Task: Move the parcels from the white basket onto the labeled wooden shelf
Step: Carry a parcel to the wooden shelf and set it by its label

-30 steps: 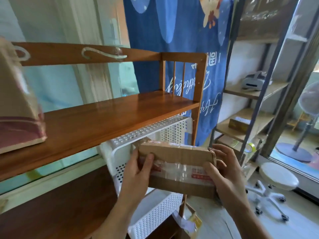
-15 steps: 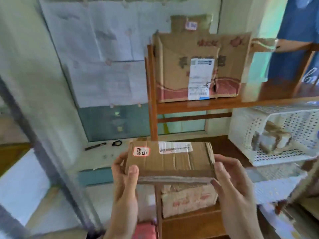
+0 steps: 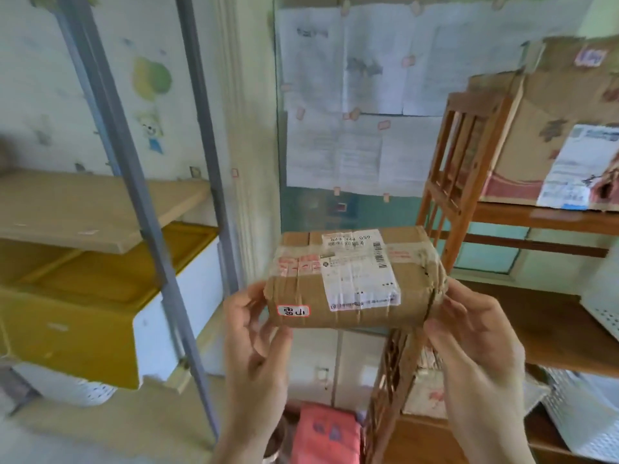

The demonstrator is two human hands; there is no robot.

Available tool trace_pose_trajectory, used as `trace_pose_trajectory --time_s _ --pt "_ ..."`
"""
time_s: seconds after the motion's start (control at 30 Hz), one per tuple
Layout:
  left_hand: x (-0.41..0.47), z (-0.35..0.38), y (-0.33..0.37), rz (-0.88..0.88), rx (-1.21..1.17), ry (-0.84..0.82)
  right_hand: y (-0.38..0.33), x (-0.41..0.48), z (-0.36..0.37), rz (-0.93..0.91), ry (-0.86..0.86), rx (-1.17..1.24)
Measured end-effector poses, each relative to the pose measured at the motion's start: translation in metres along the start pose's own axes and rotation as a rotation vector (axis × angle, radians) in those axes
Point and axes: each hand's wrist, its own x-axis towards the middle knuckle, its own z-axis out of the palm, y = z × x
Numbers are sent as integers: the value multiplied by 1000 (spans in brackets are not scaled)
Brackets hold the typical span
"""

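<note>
I hold a brown cardboard parcel (image 3: 355, 279) in mid air, in front of me. It bears a white shipping label and a small red-edged sticker with handwritten characters. My left hand (image 3: 256, 333) grips its left end and my right hand (image 3: 469, 333) grips its right end. The wooden shelf (image 3: 469, 162) stands to the right, with a large cardboard box (image 3: 549, 135) on its upper board. Only a perforated corner of the white basket (image 3: 603, 313) shows at the right edge.
A metal-framed rack (image 3: 140, 182) with pale boards stands at the left, holding a yellow and white bin (image 3: 100, 296). Taped paper sheets (image 3: 368, 95) cover the wall behind. A pink packet (image 3: 325, 433) and another box (image 3: 425, 393) sit low down.
My view has swung left from the basket and wooden shelf toward the metal rack. The parcel came out of the basket in both hands and has turned its label side up.
</note>
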Motion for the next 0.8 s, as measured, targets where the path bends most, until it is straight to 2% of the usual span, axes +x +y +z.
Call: trace_pose_trajectory --time_s 0.13,0.23,0.37,0.6,0.8 --pt "-1 -15 18 -35 -22 128 -3 -5 26 107 -15 212" --pt "-3 -33 26 -21 32 269 4 -11 45 148 -48 196" --pt "-11 -75 31 -25 32 378 18 -38 75 191 -126 220" --pt "18 -144 48 57 47 414 20 -54 149 144 -183 227" --pt "79 -249 49 138 -36 416 39 -68 265 101 -289 171"
